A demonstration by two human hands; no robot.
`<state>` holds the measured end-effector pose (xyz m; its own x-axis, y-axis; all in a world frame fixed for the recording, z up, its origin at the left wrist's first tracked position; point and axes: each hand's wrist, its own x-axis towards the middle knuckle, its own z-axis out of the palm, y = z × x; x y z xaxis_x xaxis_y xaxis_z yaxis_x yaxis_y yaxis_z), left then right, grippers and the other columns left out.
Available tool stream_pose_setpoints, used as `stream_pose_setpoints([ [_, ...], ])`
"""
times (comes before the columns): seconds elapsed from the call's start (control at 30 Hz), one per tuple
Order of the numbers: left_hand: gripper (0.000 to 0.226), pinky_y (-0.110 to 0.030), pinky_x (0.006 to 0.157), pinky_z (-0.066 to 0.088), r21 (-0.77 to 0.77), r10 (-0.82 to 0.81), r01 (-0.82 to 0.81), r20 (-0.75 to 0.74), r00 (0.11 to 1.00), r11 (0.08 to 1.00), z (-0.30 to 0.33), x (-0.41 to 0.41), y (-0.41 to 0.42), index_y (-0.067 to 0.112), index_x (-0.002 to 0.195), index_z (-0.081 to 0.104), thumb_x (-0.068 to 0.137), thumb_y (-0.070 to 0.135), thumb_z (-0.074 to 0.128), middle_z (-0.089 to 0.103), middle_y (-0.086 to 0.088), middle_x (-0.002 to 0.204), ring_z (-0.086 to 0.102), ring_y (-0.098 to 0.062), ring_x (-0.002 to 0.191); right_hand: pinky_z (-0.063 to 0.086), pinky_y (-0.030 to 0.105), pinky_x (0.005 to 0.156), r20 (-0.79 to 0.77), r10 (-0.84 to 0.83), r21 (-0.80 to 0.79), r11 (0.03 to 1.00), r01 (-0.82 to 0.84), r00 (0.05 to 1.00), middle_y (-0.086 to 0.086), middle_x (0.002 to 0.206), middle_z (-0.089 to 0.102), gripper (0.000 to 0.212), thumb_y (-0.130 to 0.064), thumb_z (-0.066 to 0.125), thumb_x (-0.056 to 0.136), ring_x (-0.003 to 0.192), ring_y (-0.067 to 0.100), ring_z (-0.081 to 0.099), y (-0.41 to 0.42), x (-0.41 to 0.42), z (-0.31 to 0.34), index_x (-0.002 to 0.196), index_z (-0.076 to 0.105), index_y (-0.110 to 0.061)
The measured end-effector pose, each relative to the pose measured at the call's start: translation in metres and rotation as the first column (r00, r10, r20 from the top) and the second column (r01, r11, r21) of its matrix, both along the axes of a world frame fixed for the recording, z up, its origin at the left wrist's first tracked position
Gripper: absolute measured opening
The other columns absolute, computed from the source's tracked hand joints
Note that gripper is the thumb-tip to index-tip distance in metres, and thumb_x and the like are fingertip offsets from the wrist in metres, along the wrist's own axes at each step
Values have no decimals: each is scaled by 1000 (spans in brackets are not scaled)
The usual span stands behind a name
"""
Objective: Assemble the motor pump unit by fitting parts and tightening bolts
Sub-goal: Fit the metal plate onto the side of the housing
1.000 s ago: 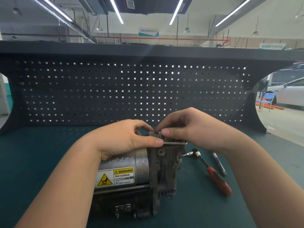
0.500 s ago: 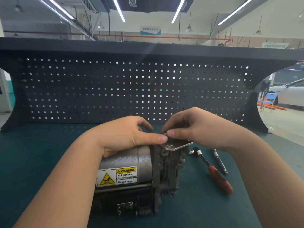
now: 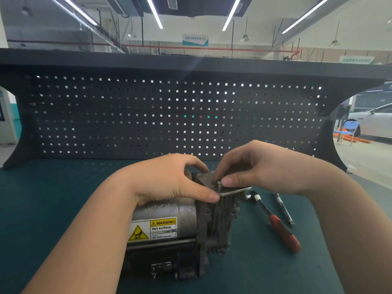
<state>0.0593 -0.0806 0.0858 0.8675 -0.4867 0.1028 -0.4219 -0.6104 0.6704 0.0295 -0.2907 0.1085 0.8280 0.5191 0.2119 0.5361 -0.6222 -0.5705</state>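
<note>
The motor pump unit (image 3: pixel 169 225) lies on its side on the green mat, a yellow "WARNING Hot surface" label facing me. A flat metal cover plate (image 3: pixel 231 188) sits tilted on top of its finned grey housing (image 3: pixel 220 217). My left hand (image 3: pixel 169 181) rests over the motor's upper end, thumb against the plate's near edge and fingers curled over its far side. My right hand (image 3: pixel 261 168) pinches a small bolt (image 3: pixel 219 186) between thumb and forefinger, standing it upright in the plate.
A red-handled ratchet wrench (image 3: pixel 277 223) lies on the green mat (image 3: pixel 53 209) just right of the unit, with a slim metal tool (image 3: pixel 283 207) beside it. A dark pegboard (image 3: pixel 169 115) closes off the back of the bench.
The cover plate has tipped up from flat on the housing, and a bolt now shows upright under my right fingertips. Both hands stayed on top of the unit.
</note>
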Motion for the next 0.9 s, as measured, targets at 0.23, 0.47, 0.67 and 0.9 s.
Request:
stream_pose_setpoints([
  [0.23,59,-22,61,38,3,-10,10,10,1000,1000,-1,0,0,49,105,63,50,62,82,56,25,59,51,8,55,40,1,63,101,-58,-109,992,69,993,-27,72,68,14,-29,78,78,67,-11,62,5,-13,7,74,72,-41],
  [0.47,70,-19,73,43,8,-6,6,16,1000,1000,-2,2,1,55,108,62,42,70,80,66,28,84,59,13,77,49,13,77,77,-30,-166,985,42,997,-23,93,71,14,-33,77,77,81,-7,64,6,-14,8,80,74,-46],
  [0.67,78,-17,86,43,-2,15,-15,18,1000,1000,-3,5,2,56,113,62,39,75,79,65,32,100,56,13,100,41,10,85,87,-38,-272,960,61,995,-41,108,60,31,-35,80,73,95,-16,57,3,-14,8,92,69,-56],
  [0.9,73,-19,73,42,-282,24,-42,-66,998,958,-4,10,5,10,97,73,61,74,68,56,14,65,53,-5,66,45,6,66,179,-131,-91,985,149,975,-24,83,71,18,-34,78,76,71,-10,61,7,-5,0,86,73,-49],
])
